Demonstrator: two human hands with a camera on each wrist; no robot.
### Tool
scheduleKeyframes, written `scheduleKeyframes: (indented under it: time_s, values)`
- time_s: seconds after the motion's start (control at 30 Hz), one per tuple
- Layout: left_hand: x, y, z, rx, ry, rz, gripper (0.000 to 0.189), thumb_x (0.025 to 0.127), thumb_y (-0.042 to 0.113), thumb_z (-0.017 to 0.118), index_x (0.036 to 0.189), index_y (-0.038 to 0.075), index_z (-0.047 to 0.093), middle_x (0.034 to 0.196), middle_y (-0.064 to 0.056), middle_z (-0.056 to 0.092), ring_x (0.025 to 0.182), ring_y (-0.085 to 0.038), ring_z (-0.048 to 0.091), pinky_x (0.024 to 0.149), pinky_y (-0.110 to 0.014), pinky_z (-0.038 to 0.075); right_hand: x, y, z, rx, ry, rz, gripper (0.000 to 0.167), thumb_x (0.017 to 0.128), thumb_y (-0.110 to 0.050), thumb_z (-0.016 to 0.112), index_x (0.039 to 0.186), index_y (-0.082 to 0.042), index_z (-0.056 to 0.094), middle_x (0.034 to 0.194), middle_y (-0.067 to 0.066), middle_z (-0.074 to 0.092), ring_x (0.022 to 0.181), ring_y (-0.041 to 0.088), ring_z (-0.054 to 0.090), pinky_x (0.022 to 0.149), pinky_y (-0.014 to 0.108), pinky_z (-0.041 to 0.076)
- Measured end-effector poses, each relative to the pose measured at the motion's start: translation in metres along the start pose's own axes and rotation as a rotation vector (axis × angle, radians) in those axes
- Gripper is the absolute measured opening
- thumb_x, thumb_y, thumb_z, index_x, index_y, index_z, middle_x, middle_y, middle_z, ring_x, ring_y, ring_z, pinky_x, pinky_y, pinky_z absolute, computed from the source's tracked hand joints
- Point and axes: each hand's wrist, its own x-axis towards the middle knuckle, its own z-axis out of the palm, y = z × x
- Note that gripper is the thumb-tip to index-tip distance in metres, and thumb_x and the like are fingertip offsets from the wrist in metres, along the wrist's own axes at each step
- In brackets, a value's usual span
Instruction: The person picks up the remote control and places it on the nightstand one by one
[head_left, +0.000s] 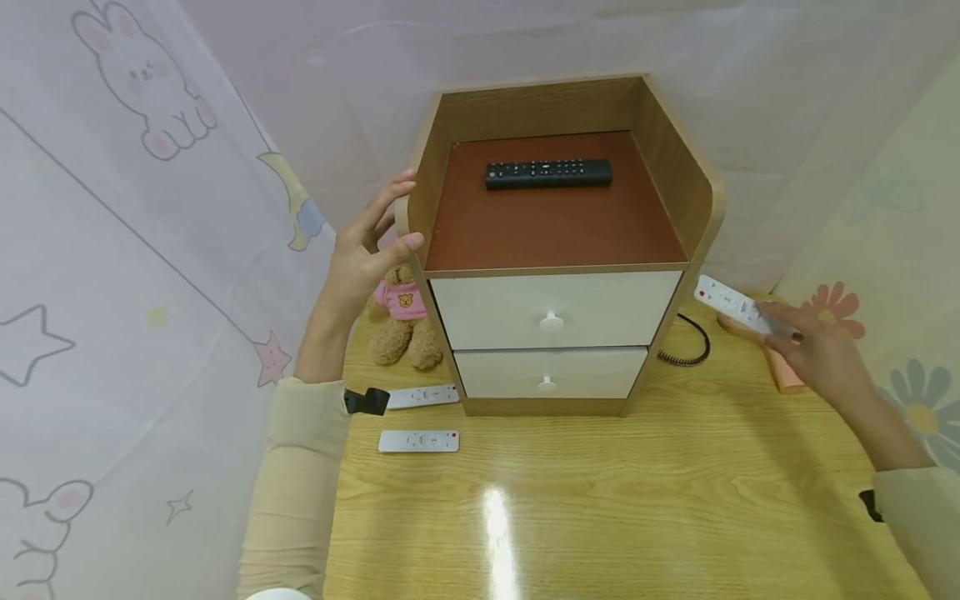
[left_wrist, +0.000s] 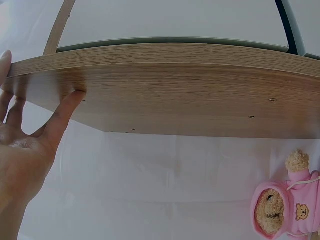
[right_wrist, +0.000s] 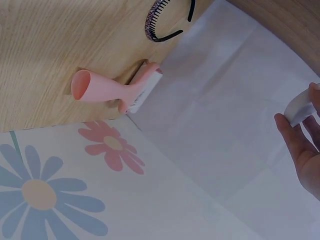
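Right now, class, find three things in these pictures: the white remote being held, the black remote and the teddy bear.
White remote (head_left: pixel 726 300): head view, on its button face.
Black remote (head_left: pixel 549 173): head view, on the middle of its body.
Teddy bear (head_left: pixel 405 302): head view, on its pink top.

The wooden table (head_left: pixel 600 500) bears cabinet (head_left: pixel 555 242), teddy (head_left: pixel 405 321), two white remotes (head_left: pixel 418 442), headband (right_wrist: pixel 149 22) and pink-handled tool (right_wrist: pixel 110 90).
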Motion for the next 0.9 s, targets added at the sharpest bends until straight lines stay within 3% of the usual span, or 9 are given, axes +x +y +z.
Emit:
scheduleKeyframes:
  time_s: [0.1,0.3,0.43,0.5,0.6,0.7,0.73,0.8,0.9]
  values:
    - [0.000,0.000,0.000,0.006,0.000,0.002,0.053,0.090,-0.002,0.061,0.140,0.006,0.047,0.152,-0.003,0.037,0.138,-0.027,0.034,0.097,-0.036,0.049,0.003,0.000,-0.003,-0.013,0.020,-0.035,0.053,0.068,0.011,0.079,0.119,0.005,0.064,0.101,0.031,0.065,0.051,0.017,0.054,0.041,0.011,0.030]
    - [0.000,0.000,0.000,-0.003,-0.001,0.000,0.053,0.090,-0.002,0.061,0.140,0.006,0.047,0.152,-0.003,0.037,0.138,-0.028,0.035,0.095,-0.035,0.050,0.009,-0.001,-0.012,-0.036,0.082,-0.125,0.057,0.061,0.013,0.082,0.115,0.005,0.067,0.091,0.027,0.068,0.045,0.003,0.038,0.036,0.016,0.023]
    - [0.000,-0.001,-0.001,-0.006,-0.004,0.000,0.053,0.090,-0.002,0.061,0.140,0.006,0.047,0.152,-0.002,0.037,0.137,-0.029,0.036,0.091,-0.033,0.052,0.014,-0.006,-0.020,-0.035,0.081,-0.115,0.058,0.061,0.014,0.081,0.116,0.004,0.067,0.101,0.025,0.068,0.050,0.002,0.039,0.040,0.017,0.028]
    - [0.000,-0.001,-0.001,-0.007,-0.004,0.002,0.053,0.090,-0.002,0.061,0.140,0.006,0.047,0.152,-0.003,0.037,0.138,-0.029,0.036,0.090,-0.032,0.053,0.016,-0.010,-0.024,-0.041,0.073,-0.089,0.057,0.063,0.013,0.080,0.118,0.003,0.066,0.103,0.026,0.067,0.048,0.008,0.046,0.042,0.022,0.038]
    - [0.000,-0.001,0.000,-0.007,-0.004,0.010,0.053,0.089,-0.002,0.062,0.140,0.005,0.047,0.152,-0.004,0.037,0.138,-0.028,0.035,0.094,-0.034,0.050,0.020,-0.017,-0.031,-0.040,0.064,-0.057,0.057,0.067,0.013,0.079,0.121,0.003,0.064,0.108,0.029,0.065,0.056,0.029,0.063,0.054,0.039,0.052]
    - [0.000,-0.001,0.000,-0.003,-0.003,0.022,0.053,0.089,-0.002,0.062,0.140,0.004,0.047,0.152,-0.005,0.038,0.139,-0.026,0.034,0.102,-0.040,0.044,0.023,-0.022,-0.036,-0.032,0.065,-0.058,0.056,0.069,0.014,0.077,0.122,0.003,0.063,0.112,0.032,0.062,0.069,0.047,0.064,0.066,0.027,0.055]
    - [0.000,-0.001,0.000,-0.001,-0.003,0.029,0.053,0.089,-0.002,0.062,0.140,0.003,0.047,0.151,-0.005,0.038,0.140,-0.025,0.033,0.105,-0.042,0.041,0.024,-0.023,-0.038,-0.030,0.070,-0.065,0.056,0.069,0.014,0.077,0.123,0.003,0.062,0.113,0.032,0.062,0.071,0.047,0.064,0.064,0.015,0.051]
    - [0.000,-0.001,0.000,0.001,-0.002,0.039,0.053,0.089,-0.002,0.062,0.139,0.003,0.047,0.151,-0.006,0.038,0.140,-0.023,0.032,0.109,-0.044,0.036,0.026,-0.026,-0.042,-0.031,0.081,-0.076,0.056,0.069,0.014,0.078,0.122,0.003,0.063,0.113,0.031,0.063,0.069,0.030,0.067,0.053,0.001,0.036]
    - [0.000,-0.001,0.000,0.007,-0.002,0.055,0.053,0.089,-0.002,0.062,0.139,0.001,0.047,0.151,-0.007,0.039,0.141,-0.022,0.030,0.113,-0.044,0.029,0.029,-0.029,-0.048,-0.012,0.093,-0.084,0.057,0.068,0.015,0.077,0.121,0.003,0.064,0.111,0.031,0.063,0.074,-0.012,0.057,0.051,0.000,0.035]
